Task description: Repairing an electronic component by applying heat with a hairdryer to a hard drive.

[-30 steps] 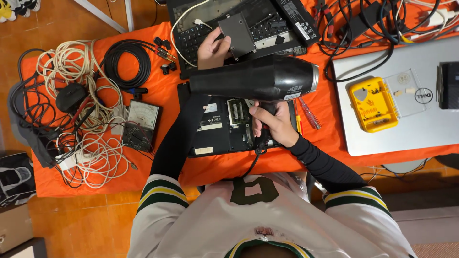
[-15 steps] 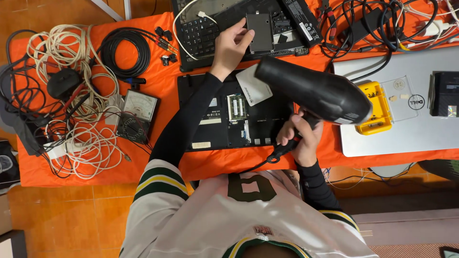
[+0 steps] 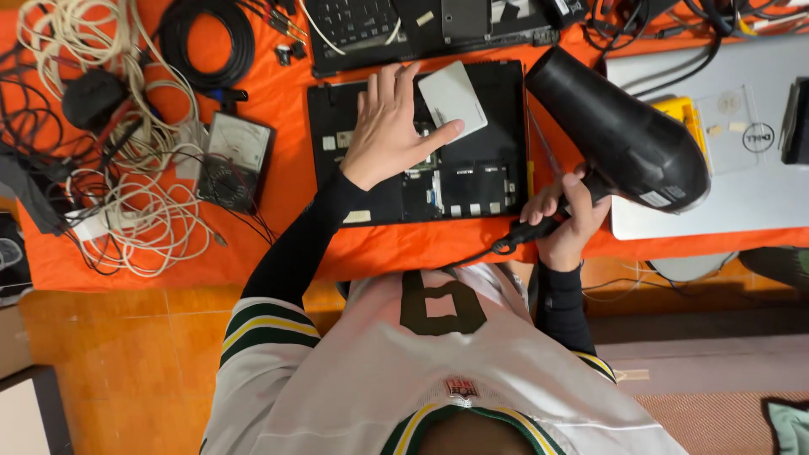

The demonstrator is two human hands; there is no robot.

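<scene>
Landmark: we are taking the opened black laptop base (image 3: 472, 181), lying on the orange cloth (image 3: 278, 109), as our reference for every place below.
Left hand: our left hand (image 3: 389, 126) is resting flat on the left part of the laptop base, fingers spread and pointing away from us.
Left grip: our thumb and forefinger are pinching the near edge of a small pale rectangular card (image 3: 452, 99); the other fingers are lying open.
Card: it is sitting tilted over the far middle of the laptop base, touching our left fingers.
Right hand: our right hand (image 3: 566, 221) is hovering just off the near right corner of the laptop base.
Right grip: our fingers are wrapping fully closed around the handle of a black hair dryer (image 3: 619, 135).
Hair dryer: its barrel is slanting up and left, the nozzle hanging over the far right edge of the laptop base; its cord is trailing along the near edge.
Right of the base: a silver closed laptop (image 3: 742, 177) is lying there, with a yellow case (image 3: 681, 114) on it.
Beyond the base: a second opened black laptop (image 3: 430, 25) is lying there.
Left of the base: an analogue meter (image 3: 233, 156) is lying near, and tangled white cables (image 3: 135, 185) and a black cable coil (image 3: 206, 38) are lying further off.
</scene>
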